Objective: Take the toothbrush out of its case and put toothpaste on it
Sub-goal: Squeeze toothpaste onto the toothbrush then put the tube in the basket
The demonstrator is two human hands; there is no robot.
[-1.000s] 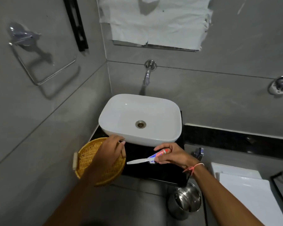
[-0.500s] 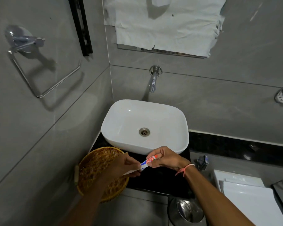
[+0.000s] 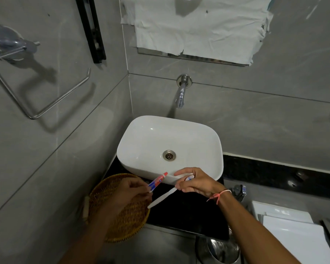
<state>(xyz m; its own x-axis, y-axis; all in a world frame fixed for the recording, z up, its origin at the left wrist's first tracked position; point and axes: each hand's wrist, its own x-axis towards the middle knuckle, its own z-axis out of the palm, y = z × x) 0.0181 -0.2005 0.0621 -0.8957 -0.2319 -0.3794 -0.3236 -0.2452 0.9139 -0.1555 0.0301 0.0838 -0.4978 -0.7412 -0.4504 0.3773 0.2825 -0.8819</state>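
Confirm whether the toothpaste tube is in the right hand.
No. The left hand pinches the toothpaste tube, while the right hand holds the white toothbrush.

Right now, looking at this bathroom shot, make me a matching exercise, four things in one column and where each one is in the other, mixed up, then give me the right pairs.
Things:
1. toothpaste tube
2. toothbrush
3. wicker basket
4. tap

Places:
A. on the wall above the white basin
B. in the left hand
C. on the dark counter, left of the basin's front
D. in the right hand

Pairs: 1-B, 2-D, 3-C, 4-A
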